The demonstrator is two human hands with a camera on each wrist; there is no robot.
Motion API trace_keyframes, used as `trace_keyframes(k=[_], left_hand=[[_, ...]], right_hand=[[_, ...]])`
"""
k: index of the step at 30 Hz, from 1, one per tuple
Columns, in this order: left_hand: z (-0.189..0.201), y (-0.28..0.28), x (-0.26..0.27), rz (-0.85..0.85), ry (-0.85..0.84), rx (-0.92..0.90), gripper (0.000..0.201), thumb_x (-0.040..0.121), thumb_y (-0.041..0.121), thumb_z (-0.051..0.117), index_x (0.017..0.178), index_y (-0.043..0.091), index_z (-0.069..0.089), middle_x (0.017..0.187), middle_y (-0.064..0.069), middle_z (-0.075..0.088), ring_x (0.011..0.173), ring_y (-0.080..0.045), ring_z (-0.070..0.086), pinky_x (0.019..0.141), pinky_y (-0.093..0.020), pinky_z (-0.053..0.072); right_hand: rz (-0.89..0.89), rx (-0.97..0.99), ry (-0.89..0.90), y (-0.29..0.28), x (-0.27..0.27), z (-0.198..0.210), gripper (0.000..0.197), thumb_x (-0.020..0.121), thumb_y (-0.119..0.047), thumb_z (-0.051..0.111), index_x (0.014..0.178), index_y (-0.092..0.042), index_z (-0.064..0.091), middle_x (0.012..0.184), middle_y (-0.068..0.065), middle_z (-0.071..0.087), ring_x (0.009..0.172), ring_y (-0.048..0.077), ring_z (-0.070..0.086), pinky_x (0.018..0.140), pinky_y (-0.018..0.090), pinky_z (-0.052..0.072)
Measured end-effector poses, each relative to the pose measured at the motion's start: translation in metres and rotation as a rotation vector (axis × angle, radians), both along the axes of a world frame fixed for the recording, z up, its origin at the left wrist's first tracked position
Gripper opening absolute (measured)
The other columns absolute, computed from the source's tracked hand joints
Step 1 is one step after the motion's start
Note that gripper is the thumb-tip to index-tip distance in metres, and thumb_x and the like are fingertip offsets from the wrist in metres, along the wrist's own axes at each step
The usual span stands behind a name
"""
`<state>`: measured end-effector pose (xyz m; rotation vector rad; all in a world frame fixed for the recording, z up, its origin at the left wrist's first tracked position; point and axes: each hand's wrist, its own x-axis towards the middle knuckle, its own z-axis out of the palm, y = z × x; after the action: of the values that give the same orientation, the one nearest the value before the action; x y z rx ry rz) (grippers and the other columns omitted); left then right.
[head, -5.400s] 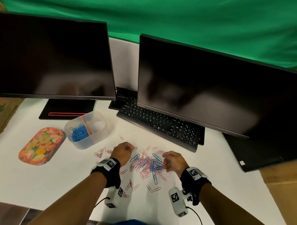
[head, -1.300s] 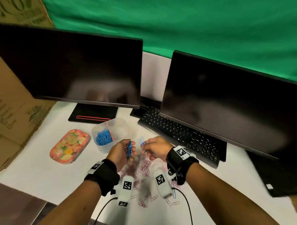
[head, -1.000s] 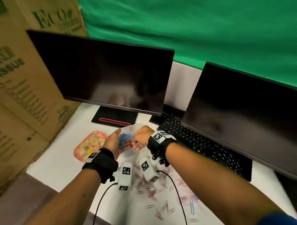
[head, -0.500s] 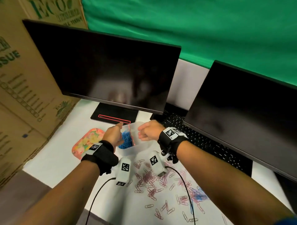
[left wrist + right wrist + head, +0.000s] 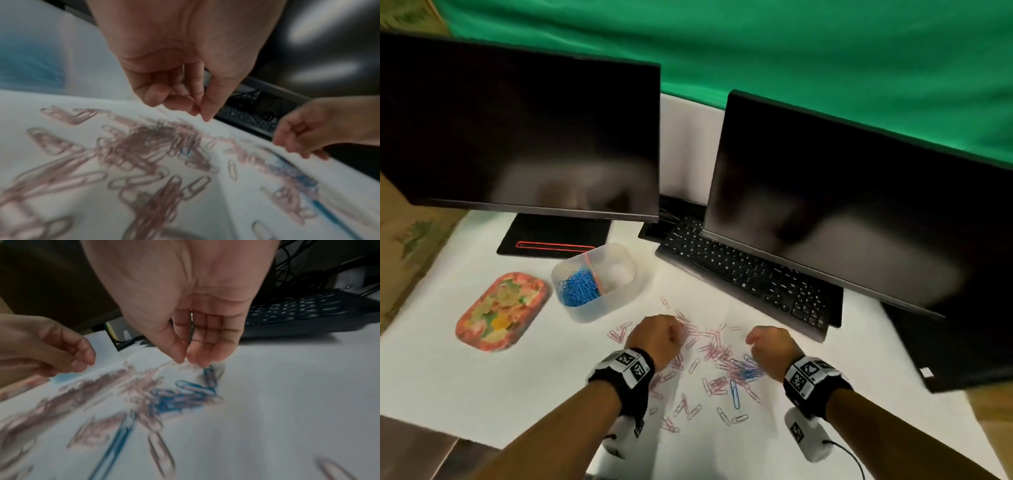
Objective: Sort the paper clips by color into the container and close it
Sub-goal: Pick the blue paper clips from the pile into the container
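Note:
The clear container [image 5: 616,301] stands open at the back left, a red divider splitting it; blue clips [image 5: 578,289] fill its left compartment, and the right one looks empty. Pink clips [image 5: 710,347] lie scattered on the white table, with a small cluster of blue clips [image 5: 748,372] [image 5: 185,395] among them. My left hand [image 5: 657,337] [image 5: 200,112] hovers over the pink clips, fingers curled, thumb against the fingertips, nothing seen in it. My right hand [image 5: 768,346] [image 5: 185,361] points its nearly straight fingers down just above the blue cluster, holding nothing that I can see.
The floral lid [image 5: 501,310] lies left of the container. A black keyboard [image 5: 750,274] and two dark monitors [image 5: 842,212] stand close behind the clips. A monitor base [image 5: 551,238] sits behind the container. The table's front edge runs below my left forearm.
Both hands carried blue clips to the container, released them into the left compartment, then drew back over the clip pile holding nothing.

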<state>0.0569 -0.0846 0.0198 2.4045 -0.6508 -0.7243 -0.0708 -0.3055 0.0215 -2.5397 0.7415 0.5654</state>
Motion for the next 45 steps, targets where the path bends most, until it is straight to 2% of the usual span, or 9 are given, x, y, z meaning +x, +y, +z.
trace_keyframes(k=[6, 12, 17, 22, 28, 33, 37, 40, 45], left_hand=[[-0.023, 0.008, 0.000, 0.038, -0.040, 0.196, 0.010, 0.081, 0.021, 0.064, 0.085, 0.027, 0.058, 0.097, 0.001, 0.068, 0.093, -0.021, 0.062, 0.081, -0.027, 0.050], [-0.027, 0.009, 0.006, 0.015, -0.065, 0.234, 0.020, 0.080, 0.017, 0.064, 0.097, 0.027, 0.061, 0.102, 0.003, 0.066, 0.094, -0.019, 0.061, 0.085, -0.029, 0.050], [-0.026, -0.002, -0.003, -0.011, -0.129, 0.235, 0.006, 0.080, 0.026, 0.062, 0.085, 0.028, 0.061, 0.094, 0.005, 0.066, 0.087, -0.018, 0.062, 0.079, -0.029, 0.052], [-0.025, -0.006, -0.007, -0.104, -0.202, 0.361, 0.021, 0.088, 0.028, 0.057, 0.107, 0.022, 0.064, 0.110, -0.001, 0.063, 0.101, -0.023, 0.062, 0.086, -0.032, 0.051], [-0.028, 0.001, -0.007, -0.095, -0.231, 0.390, 0.020, 0.089, 0.017, 0.047, 0.096, 0.023, 0.065, 0.104, 0.001, 0.065, 0.094, -0.020, 0.063, 0.080, -0.031, 0.052], [-0.031, 0.007, -0.008, -0.080, -0.209, 0.331, 0.016, 0.090, 0.019, 0.046, 0.096, 0.023, 0.061, 0.103, 0.000, 0.064, 0.093, -0.020, 0.061, 0.080, -0.032, 0.052], [-0.034, 0.015, -0.003, -0.036, -0.189, 0.257, 0.013, 0.087, 0.019, 0.055, 0.097, 0.021, 0.062, 0.102, -0.001, 0.066, 0.095, -0.022, 0.061, 0.083, -0.033, 0.051], [-0.035, 0.020, 0.002, -0.020, -0.188, 0.253, 0.016, 0.087, 0.020, 0.059, 0.102, 0.022, 0.064, 0.106, 0.000, 0.067, 0.100, -0.021, 0.061, 0.086, -0.031, 0.050], [-0.035, 0.024, 0.006, -0.019, -0.194, 0.250, 0.017, 0.087, 0.021, 0.058, 0.102, 0.026, 0.067, 0.106, 0.003, 0.068, 0.100, -0.018, 0.062, 0.085, -0.030, 0.051]], right_hand=[[0.059, 0.045, -0.055, 0.008, -0.041, -0.015, 0.039, 0.089, -0.022, 0.053, 0.128, -0.025, 0.055, 0.125, 0.001, 0.052, 0.117, 0.020, 0.052, 0.099, 0.025, 0.040], [0.094, 0.096, -0.146, 0.011, -0.044, -0.019, 0.031, 0.086, -0.017, 0.056, 0.116, -0.023, 0.064, 0.112, 0.000, 0.061, 0.105, 0.018, 0.058, 0.086, 0.019, 0.042], [-0.035, 0.076, -0.203, 0.001, -0.042, -0.017, 0.027, 0.087, -0.018, 0.058, 0.113, -0.023, 0.062, 0.097, -0.004, 0.059, 0.086, 0.011, 0.053, 0.082, 0.021, 0.047], [-0.005, 0.038, -0.137, 0.007, -0.038, -0.020, 0.029, 0.088, -0.028, 0.059, 0.117, -0.024, 0.060, 0.116, -0.001, 0.059, 0.104, 0.017, 0.057, 0.087, 0.026, 0.047], [0.015, 0.008, -0.116, 0.013, -0.031, -0.023, 0.022, 0.091, -0.023, 0.053, 0.110, -0.016, 0.062, 0.118, 0.005, 0.057, 0.108, 0.022, 0.056, 0.090, 0.028, 0.048], [-0.028, 0.062, -0.121, 0.010, -0.032, -0.020, 0.019, 0.091, -0.016, 0.049, 0.099, -0.011, 0.065, 0.107, 0.007, 0.063, 0.099, 0.021, 0.059, 0.084, 0.029, 0.052], [-0.089, 0.114, -0.148, 0.003, -0.041, -0.017, 0.016, 0.089, -0.012, 0.050, 0.089, -0.015, 0.066, 0.086, -0.001, 0.062, 0.083, 0.017, 0.060, 0.073, 0.025, 0.052], [-0.128, 0.125, -0.166, -0.006, -0.048, -0.017, 0.014, 0.088, -0.014, 0.053, 0.083, -0.023, 0.062, 0.084, -0.003, 0.062, 0.082, 0.016, 0.060, 0.073, 0.024, 0.051], [-0.185, 0.054, -0.080, -0.019, -0.057, -0.022, 0.024, 0.089, -0.013, 0.052, 0.109, -0.021, 0.063, 0.109, 0.003, 0.066, 0.092, 0.019, 0.063, 0.082, 0.025, 0.053]])
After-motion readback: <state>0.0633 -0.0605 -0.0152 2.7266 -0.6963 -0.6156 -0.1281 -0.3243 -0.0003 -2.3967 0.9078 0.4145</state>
